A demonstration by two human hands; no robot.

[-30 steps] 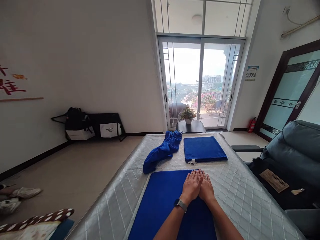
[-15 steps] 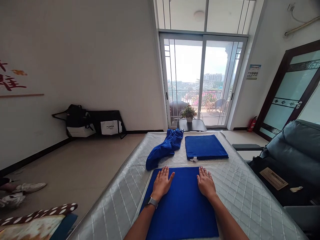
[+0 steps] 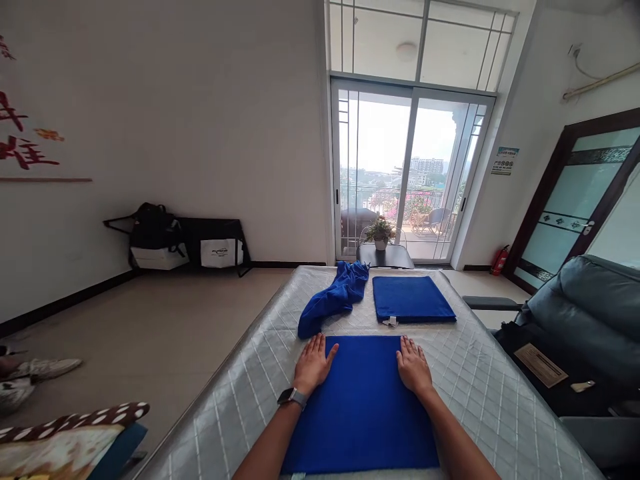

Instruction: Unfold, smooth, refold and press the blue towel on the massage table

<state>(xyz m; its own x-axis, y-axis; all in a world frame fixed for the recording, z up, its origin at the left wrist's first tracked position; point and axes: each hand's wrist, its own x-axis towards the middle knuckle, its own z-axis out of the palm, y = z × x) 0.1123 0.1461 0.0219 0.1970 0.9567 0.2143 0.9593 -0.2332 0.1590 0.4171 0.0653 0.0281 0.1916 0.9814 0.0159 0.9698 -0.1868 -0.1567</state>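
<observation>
A folded blue cloth point(image 3: 367, 407) lies flat and smooth on the quilted silver mattress point(image 3: 235, 407) right before me. My left hand point(image 3: 313, 365) rests at its far left corner, palm down with fingers stretched out and the thumb on the cloth; a watch point(image 3: 293, 397) is on that wrist. At the far right corner my right hand point(image 3: 414, 365) presses flat along the edge, fingers extended. Beyond the hands lie a crumpled blue cloth point(image 3: 337, 297) on the left and a neatly folded blue stack point(image 3: 414, 298) with a white tag point(image 3: 390, 321) on the right.
A dark armchair point(image 3: 575, 320) with a cardboard piece point(image 3: 541, 365) on it stands to the right. Behind the mattress is a dark chair point(image 3: 385, 257) bearing a potted plant point(image 3: 381, 235). A patterned cushion point(image 3: 70, 443) and a person's shoe point(image 3: 53, 367) show at lower left.
My left hand has slid left from the cloth's upper surface to its left edge. The right hand stays almost in place at its corner. The view has shifted slightly.
</observation>
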